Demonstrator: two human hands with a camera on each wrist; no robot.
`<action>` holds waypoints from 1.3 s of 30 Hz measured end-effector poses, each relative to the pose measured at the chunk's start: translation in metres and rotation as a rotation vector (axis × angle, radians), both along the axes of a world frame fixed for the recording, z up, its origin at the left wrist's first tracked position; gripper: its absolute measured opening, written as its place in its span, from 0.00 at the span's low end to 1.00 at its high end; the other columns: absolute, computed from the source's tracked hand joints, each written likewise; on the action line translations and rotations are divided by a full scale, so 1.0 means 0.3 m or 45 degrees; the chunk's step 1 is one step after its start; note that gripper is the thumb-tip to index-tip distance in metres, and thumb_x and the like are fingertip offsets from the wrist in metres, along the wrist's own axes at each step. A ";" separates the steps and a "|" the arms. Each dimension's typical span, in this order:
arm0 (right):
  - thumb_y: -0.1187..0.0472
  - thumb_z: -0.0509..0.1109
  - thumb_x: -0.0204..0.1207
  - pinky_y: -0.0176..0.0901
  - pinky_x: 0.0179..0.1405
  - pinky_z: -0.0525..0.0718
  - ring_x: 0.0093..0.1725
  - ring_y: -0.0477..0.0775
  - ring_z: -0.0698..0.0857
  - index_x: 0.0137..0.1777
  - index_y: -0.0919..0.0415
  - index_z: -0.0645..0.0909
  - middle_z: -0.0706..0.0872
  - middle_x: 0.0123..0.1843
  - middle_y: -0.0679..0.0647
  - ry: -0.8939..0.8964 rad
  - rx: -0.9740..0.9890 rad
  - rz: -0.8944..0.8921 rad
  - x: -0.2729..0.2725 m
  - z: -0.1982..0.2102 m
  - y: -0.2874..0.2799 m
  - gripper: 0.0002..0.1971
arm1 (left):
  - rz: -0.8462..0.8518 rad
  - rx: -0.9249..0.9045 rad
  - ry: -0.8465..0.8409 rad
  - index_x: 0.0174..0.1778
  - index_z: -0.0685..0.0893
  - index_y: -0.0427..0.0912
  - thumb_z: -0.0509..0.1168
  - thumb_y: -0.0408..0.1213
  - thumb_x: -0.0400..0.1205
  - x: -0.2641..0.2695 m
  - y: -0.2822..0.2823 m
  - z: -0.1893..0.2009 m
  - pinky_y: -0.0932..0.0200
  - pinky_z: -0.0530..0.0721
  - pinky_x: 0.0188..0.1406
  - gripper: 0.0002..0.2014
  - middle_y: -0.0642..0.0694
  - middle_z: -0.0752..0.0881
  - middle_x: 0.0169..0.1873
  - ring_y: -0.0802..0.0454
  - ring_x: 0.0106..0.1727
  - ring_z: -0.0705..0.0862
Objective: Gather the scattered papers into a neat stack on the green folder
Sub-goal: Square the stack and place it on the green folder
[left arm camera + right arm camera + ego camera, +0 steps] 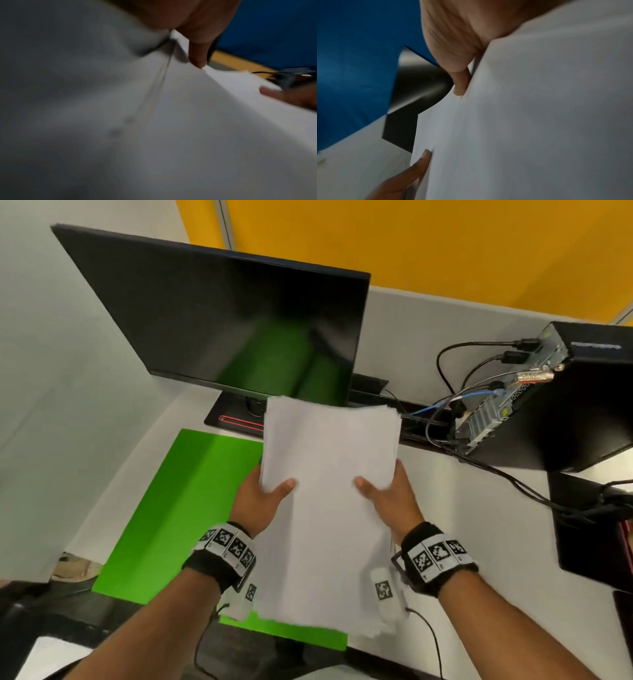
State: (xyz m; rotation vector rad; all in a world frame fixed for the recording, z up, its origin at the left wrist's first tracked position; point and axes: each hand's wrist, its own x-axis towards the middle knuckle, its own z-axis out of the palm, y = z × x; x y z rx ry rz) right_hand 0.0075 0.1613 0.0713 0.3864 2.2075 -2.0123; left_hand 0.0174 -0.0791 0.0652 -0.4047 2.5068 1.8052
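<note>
A stack of white papers (329, 508) is held up in the air above the desk, its edges slightly fanned. My left hand (263, 498) grips its left edge, thumb on top. My right hand (387, 494) grips the right edge the same way. The green folder (178, 508) lies flat on the desk below and to the left, partly hidden by the stack. In the left wrist view the papers (171, 121) fill the frame under my thumb (197, 56). The right wrist view shows the papers (530, 121) pinched by my thumb (458, 83).
A dark monitor (219, 316) stands behind the folder on its base (236, 419). A black computer box (565, 395) with several cables (445, 412) sits at the right. The desk's front edge (113, 614) is near my wrists.
</note>
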 end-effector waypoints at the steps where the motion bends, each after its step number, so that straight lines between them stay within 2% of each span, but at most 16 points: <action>1: 0.60 0.79 0.71 0.46 0.62 0.82 0.59 0.44 0.84 0.68 0.51 0.72 0.85 0.60 0.43 -0.070 -0.005 -0.004 0.014 -0.047 -0.015 0.28 | -0.015 -0.046 -0.105 0.59 0.84 0.46 0.75 0.51 0.70 0.006 -0.026 -0.044 0.56 0.84 0.53 0.23 0.52 0.90 0.50 0.54 0.52 0.88; 3: 0.58 0.79 0.70 0.48 0.62 0.81 0.61 0.48 0.84 0.69 0.51 0.73 0.85 0.61 0.44 -0.173 -0.006 0.005 0.043 -0.138 -0.043 0.28 | -0.028 -0.086 -0.281 0.62 0.83 0.45 0.71 0.63 0.63 0.031 -0.061 -0.118 0.52 0.83 0.58 0.35 0.49 0.89 0.55 0.50 0.56 0.87; 4: 0.58 0.80 0.70 0.48 0.62 0.81 0.61 0.49 0.84 0.69 0.51 0.73 0.86 0.61 0.45 -0.210 0.000 0.014 0.053 -0.177 -0.056 0.29 | -0.032 -0.093 -0.339 0.64 0.81 0.45 0.71 0.63 0.62 0.044 -0.072 -0.158 0.53 0.82 0.60 0.37 0.48 0.88 0.57 0.49 0.58 0.86; 8: 0.57 0.81 0.68 0.48 0.61 0.82 0.60 0.50 0.84 0.69 0.53 0.72 0.85 0.61 0.47 -0.277 0.052 0.024 0.071 -0.263 -0.109 0.30 | -0.055 -0.171 -0.494 0.70 0.73 0.39 0.74 0.44 0.74 0.083 -0.101 -0.254 0.51 0.78 0.65 0.30 0.42 0.84 0.63 0.44 0.65 0.82; 11: 0.59 0.80 0.70 0.48 0.61 0.80 0.58 0.52 0.82 0.70 0.54 0.70 0.82 0.61 0.49 -0.320 0.065 -0.057 0.076 -0.282 -0.127 0.31 | -0.053 -0.228 -0.573 0.73 0.67 0.35 0.75 0.38 0.74 0.092 -0.112 -0.267 0.53 0.78 0.65 0.34 0.41 0.81 0.64 0.43 0.65 0.82; 13: 0.59 0.80 0.70 0.49 0.62 0.79 0.60 0.54 0.81 0.71 0.55 0.69 0.81 0.61 0.50 -0.340 0.079 -0.114 0.079 -0.298 -0.126 0.31 | -0.104 -0.337 -0.578 0.76 0.65 0.36 0.75 0.38 0.73 0.099 -0.119 -0.271 0.55 0.75 0.66 0.37 0.41 0.77 0.68 0.43 0.67 0.79; 15: 0.59 0.80 0.69 0.51 0.65 0.79 0.62 0.55 0.81 0.71 0.56 0.69 0.81 0.63 0.51 -0.345 0.106 -0.156 0.075 -0.314 -0.121 0.33 | -0.197 -0.551 -0.568 0.77 0.65 0.37 0.75 0.44 0.73 0.111 -0.129 -0.279 0.54 0.73 0.69 0.40 0.40 0.71 0.72 0.42 0.71 0.75; 17: 0.58 0.81 0.69 0.53 0.67 0.78 0.63 0.56 0.80 0.72 0.56 0.68 0.81 0.64 0.51 -0.350 0.121 -0.156 0.065 -0.324 -0.120 0.34 | -0.251 -0.650 -0.574 0.78 0.65 0.38 0.74 0.49 0.73 0.126 -0.137 -0.285 0.53 0.72 0.72 0.41 0.39 0.67 0.73 0.41 0.73 0.72; 22: 0.55 0.80 0.69 0.45 0.60 0.77 0.58 0.52 0.79 0.75 0.57 0.63 0.78 0.61 0.48 -0.344 0.156 -0.129 0.028 -0.310 -0.150 0.38 | -0.276 -0.689 -0.620 0.82 0.56 0.38 0.70 0.54 0.74 0.140 -0.133 -0.293 0.52 0.67 0.76 0.46 0.39 0.62 0.76 0.42 0.77 0.67; 24: 0.53 0.79 0.70 0.44 0.59 0.76 0.58 0.52 0.78 0.76 0.58 0.60 0.77 0.61 0.49 -0.360 0.148 -0.146 0.018 -0.306 -0.163 0.40 | -0.212 -0.636 -0.613 0.83 0.50 0.38 0.70 0.51 0.76 0.143 -0.122 -0.289 0.51 0.64 0.78 0.47 0.38 0.59 0.79 0.40 0.79 0.63; 27: 0.54 0.78 0.72 0.45 0.60 0.76 0.59 0.53 0.78 0.77 0.57 0.57 0.76 0.62 0.49 -0.377 0.106 -0.138 0.017 -0.309 -0.171 0.40 | -0.151 -0.560 -0.549 0.83 0.48 0.37 0.69 0.47 0.77 0.162 -0.097 -0.277 0.53 0.59 0.80 0.46 0.38 0.55 0.81 0.42 0.82 0.57; 30: 0.61 0.79 0.71 0.45 0.62 0.78 0.60 0.53 0.80 0.76 0.56 0.63 0.79 0.65 0.50 -0.342 0.107 -0.073 0.014 -0.322 -0.164 0.37 | -0.118 -0.544 -0.561 0.82 0.56 0.39 0.69 0.45 0.77 0.162 -0.105 -0.280 0.54 0.66 0.77 0.41 0.41 0.62 0.80 0.43 0.79 0.65; 34: 0.64 0.78 0.72 0.43 0.61 0.77 0.61 0.51 0.80 0.76 0.55 0.66 0.80 0.63 0.49 -0.285 0.142 0.010 -0.015 -0.321 -0.154 0.35 | -0.119 -0.477 -0.531 0.74 0.73 0.43 0.70 0.42 0.75 0.136 -0.170 -0.278 0.55 0.76 0.68 0.29 0.43 0.79 0.67 0.44 0.69 0.78; 36: 0.62 0.77 0.72 0.43 0.61 0.76 0.61 0.51 0.80 0.76 0.55 0.66 0.80 0.64 0.49 -0.266 0.171 0.039 -0.036 -0.325 -0.158 0.34 | -0.121 -0.429 -0.526 0.76 0.70 0.44 0.70 0.41 0.75 0.128 -0.195 -0.277 0.55 0.78 0.66 0.32 0.44 0.81 0.66 0.45 0.68 0.80; 39: 0.57 0.77 0.73 0.44 0.60 0.77 0.61 0.51 0.80 0.75 0.55 0.68 0.81 0.63 0.49 -0.284 0.199 0.005 -0.056 -0.339 -0.178 0.32 | -0.193 -0.540 -0.557 0.81 0.61 0.47 0.69 0.46 0.77 0.116 -0.208 -0.277 0.53 0.75 0.69 0.37 0.42 0.74 0.72 0.43 0.72 0.76</action>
